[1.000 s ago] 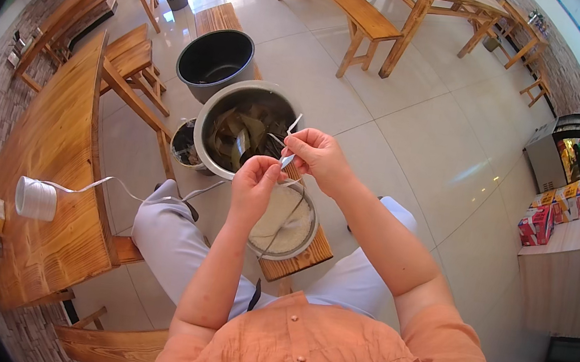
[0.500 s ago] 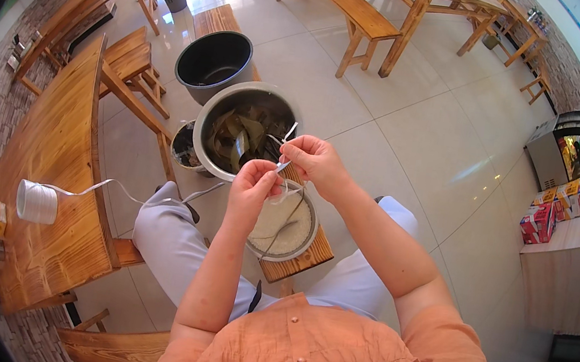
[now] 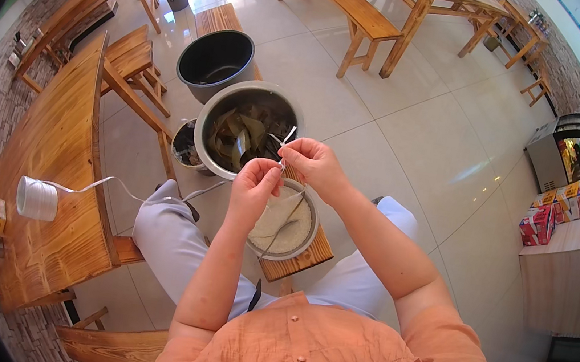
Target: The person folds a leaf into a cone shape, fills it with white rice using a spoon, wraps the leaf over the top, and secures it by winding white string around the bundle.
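Note:
Above a bowl [image 3: 314,222] of white, rice-like grains [image 3: 291,238], my two hands work close together on a thin white ribbon [image 3: 291,134]. My left hand [image 3: 257,179] pinches it, and fingertips of my right hand [image 3: 313,163] pinch it just above and to the right. A short end sticks up beyond the right fingers; the exact crossing between the fingertips is too small to make out. Just beyond my hands stands a metal basin [image 3: 201,129] with long green-brown leaves [image 3: 249,130] in it. A dark strand lies across the grains.
A spool of white ribbon [image 3: 37,199] lies on the wooden table [image 3: 60,253] at left, its loose length trailing over my left knee. A black tub [image 3: 214,61] stands behind the basin on a wooden bench [image 3: 321,247]. A small bucket [image 3: 185,144] stands beside the basin.
My fingertips have come a little closer together, and less ribbon shows between them. My right hand has dropped slightly. The basin, bowl and spool stay in place.

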`<state>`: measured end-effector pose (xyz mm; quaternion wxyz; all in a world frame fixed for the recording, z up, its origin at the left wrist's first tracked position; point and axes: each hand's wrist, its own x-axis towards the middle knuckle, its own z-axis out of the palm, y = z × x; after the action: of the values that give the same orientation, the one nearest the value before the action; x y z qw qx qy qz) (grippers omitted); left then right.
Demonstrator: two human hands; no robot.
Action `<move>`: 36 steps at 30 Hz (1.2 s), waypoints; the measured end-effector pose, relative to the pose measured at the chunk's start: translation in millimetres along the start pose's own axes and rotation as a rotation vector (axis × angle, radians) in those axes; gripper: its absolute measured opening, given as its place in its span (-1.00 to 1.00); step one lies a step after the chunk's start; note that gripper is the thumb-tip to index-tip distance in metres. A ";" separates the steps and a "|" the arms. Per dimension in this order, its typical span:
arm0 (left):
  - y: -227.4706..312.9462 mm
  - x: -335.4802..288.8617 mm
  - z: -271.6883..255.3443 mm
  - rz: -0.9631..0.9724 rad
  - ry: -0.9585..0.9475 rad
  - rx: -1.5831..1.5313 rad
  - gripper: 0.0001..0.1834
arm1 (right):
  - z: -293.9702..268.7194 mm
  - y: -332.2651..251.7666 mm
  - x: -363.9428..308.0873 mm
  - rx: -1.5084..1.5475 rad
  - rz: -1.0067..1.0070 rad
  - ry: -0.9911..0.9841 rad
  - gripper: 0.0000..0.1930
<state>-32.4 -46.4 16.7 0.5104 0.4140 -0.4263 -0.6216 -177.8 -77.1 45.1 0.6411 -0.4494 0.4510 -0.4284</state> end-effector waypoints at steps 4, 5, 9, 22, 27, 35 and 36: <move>-0.5 -1.6 -3.1 -0.036 -0.015 0.004 -0.89 | -2.5 2.9 -0.4 -0.038 -0.036 -0.010 -0.85; 0.0 -2.7 -3.8 -0.038 -0.015 0.004 -0.89 | -2.4 1.5 -0.9 -0.027 -0.039 0.020 -0.85; -1.8 -6.3 -7.8 -0.130 0.006 0.003 -0.85 | -6.9 -0.1 1.5 0.130 -0.094 0.117 -0.87; -5.9 -15.4 -38.7 -0.184 0.057 0.038 -0.84 | -36.3 -6.5 12.9 0.441 -0.146 0.434 -0.89; -4.2 -14.8 -66.1 -0.093 -0.002 -0.856 -0.78 | -45.9 -1.1 12.7 0.449 -0.044 0.401 -0.90; 23.3 -15.8 -64.5 -0.050 0.098 -1.009 -0.74 | -55.9 15.9 17.9 0.537 -0.018 0.531 -0.91; 22.3 -15.6 -64.9 -0.008 0.100 -0.955 -0.77 | -56.4 16.5 17.0 0.522 -0.008 0.524 -0.91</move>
<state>37.7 -40.6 20.1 0.6609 0.1643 -0.0666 -0.7292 -225.9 -100.3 15.3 0.5954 -0.1476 0.4735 -0.6321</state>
